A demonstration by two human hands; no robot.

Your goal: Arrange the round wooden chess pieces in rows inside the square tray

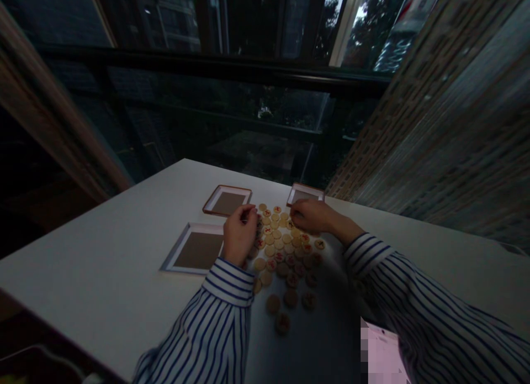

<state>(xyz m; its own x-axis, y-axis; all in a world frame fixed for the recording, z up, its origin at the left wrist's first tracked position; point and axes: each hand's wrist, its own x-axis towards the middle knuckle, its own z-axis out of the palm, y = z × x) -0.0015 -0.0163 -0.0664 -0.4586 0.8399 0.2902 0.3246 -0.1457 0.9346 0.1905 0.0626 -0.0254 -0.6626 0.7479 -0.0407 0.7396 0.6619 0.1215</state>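
Note:
Several round wooden game pieces (278, 246) with red or dark markings lie spread on a white table (103, 262). My left hand (239, 233) rests at the left edge of the pile, its fingers curled in a pinch; whatever they hold is hidden. At the far right of the pile my right hand (309, 215) has its fingertips bent down onto the pieces. Both arms wear blue-striped white sleeves.
A shallow tray (184, 262) with a brown floor lies left of my left hand. A second tray (212, 205) lies beyond it, and a third tray (301, 192) behind my right hand. Dark glass and a railing stand past the table's far edge, and a brick wall (434, 135) rises at the right.

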